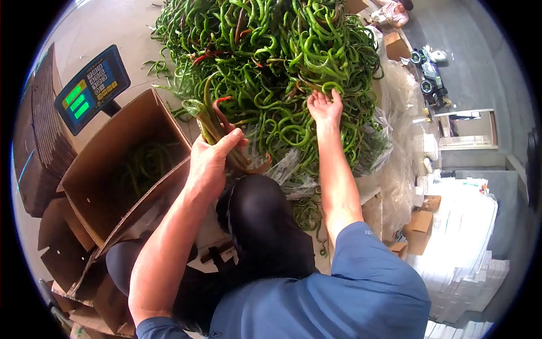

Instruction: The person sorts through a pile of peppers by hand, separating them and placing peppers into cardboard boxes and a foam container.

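Note:
A big heap of long, curled green chili peppers (271, 73), with a few red ones among them, fills the top middle of the head view. My left hand (210, 157) is closed round a small bunch of peppers (210, 121), greenish-brown and reddish, held above my knee at the heap's near edge. At the heap's right side lies my right hand (325, 109), palm up, its fingers apart and slightly bent against the peppers. Nothing shows gripped in it. An open cardboard box (96, 186) on the left has green peppers in its shadowed bottom.
A scale display (92, 89) with lit green digits stands behind the box. Flattened cardboard (36, 130) is stacked at far left. Clear plastic sheeting (398, 107) lies under and beside the heap. White stacked boxes (451, 243) stand at right, and another person (390, 12) is at top right.

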Demonstrator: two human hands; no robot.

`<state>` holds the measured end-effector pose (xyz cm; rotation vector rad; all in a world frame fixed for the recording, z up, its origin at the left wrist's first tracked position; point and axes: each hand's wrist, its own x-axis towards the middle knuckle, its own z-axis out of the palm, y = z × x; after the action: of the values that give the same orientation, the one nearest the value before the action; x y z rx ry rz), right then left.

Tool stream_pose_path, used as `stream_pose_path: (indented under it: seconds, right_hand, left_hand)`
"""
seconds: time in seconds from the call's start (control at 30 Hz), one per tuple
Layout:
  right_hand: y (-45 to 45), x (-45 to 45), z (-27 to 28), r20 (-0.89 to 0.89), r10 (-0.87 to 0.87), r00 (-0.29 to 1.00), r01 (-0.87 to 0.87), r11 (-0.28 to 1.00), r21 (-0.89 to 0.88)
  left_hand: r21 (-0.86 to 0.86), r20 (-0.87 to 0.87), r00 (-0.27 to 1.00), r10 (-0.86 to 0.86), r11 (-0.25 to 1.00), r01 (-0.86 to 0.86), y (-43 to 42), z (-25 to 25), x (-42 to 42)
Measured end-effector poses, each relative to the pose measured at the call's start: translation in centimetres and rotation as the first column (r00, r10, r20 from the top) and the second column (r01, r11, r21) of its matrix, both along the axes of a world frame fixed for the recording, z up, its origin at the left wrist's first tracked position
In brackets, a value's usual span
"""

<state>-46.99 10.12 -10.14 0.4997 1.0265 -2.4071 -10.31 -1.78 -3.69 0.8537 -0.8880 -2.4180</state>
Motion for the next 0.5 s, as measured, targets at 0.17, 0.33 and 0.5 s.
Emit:
stream_pose_path:
  seconds: [0.17, 0.33, 0.5]
  right_hand:
    - [-0.1, -2.8, 1.5, 0.037, 0.014, 0.999, -0.011, 0.997, -0.070]
    - [-1.1, -4.1, 1.6, 0.040, -0.090, 0.995, 0.095, 0.987, -0.132]
    - [-1.1, -3.5, 1.4, -0.020, 0.005, 1.000, -0.007, 0.998, -0.070]
  left_hand:
    - [0.034, -0.006, 1.000, 0.001, 0.999, -0.001, 0.5, 0.0, -0.2]
    - [-0.021, -0.019, 1.000, 0.008, 1.000, -0.009, 0.3, -0.5, -0.1]
    - [0.003, -0.003, 1.000, -0.012, 1.000, 0.012, 0.2, 0.3, 0.4]
